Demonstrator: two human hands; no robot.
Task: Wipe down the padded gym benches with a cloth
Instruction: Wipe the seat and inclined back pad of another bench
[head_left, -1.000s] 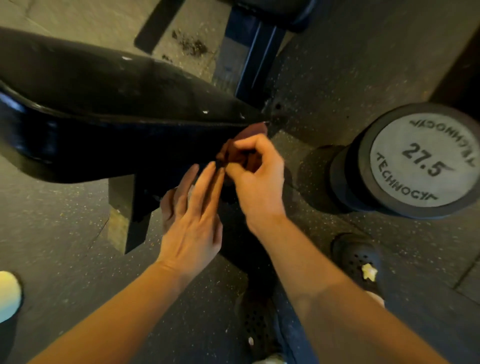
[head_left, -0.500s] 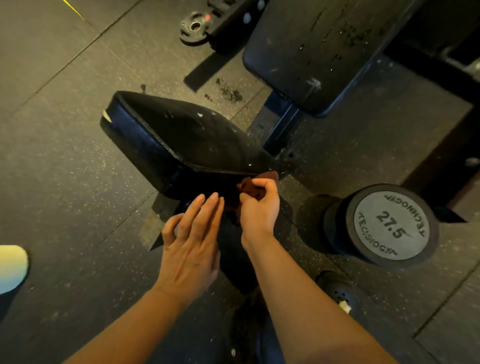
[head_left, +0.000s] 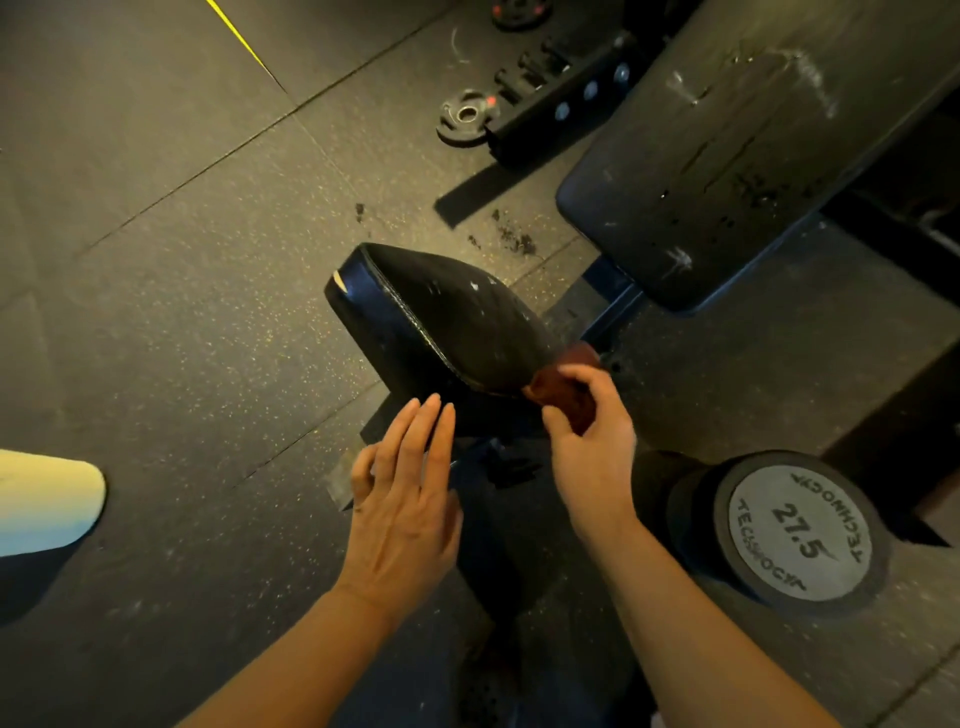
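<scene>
Reading "27.5" and a mirrored, partly legible "TECHNOGYM"-like ring of letters, the grey end cap of the round black dumbbell (head_left: 802, 530) faces up from the floor at right. Beside it the right hand (head_left: 587, 447) clutches the crumpled reddish-brown cloth (head_left: 563, 387) against the narrow near end of the black padded seat pad (head_left: 441, 322). The left hand (head_left: 405, 499) lies released, fingers straight, just below the pad's edge. Speckled dark rubber floor tiles (head_left: 182, 312) surround a second scuffed black padded bench (head_left: 727, 171) and a small weight plate (head_left: 465, 117)
</scene>
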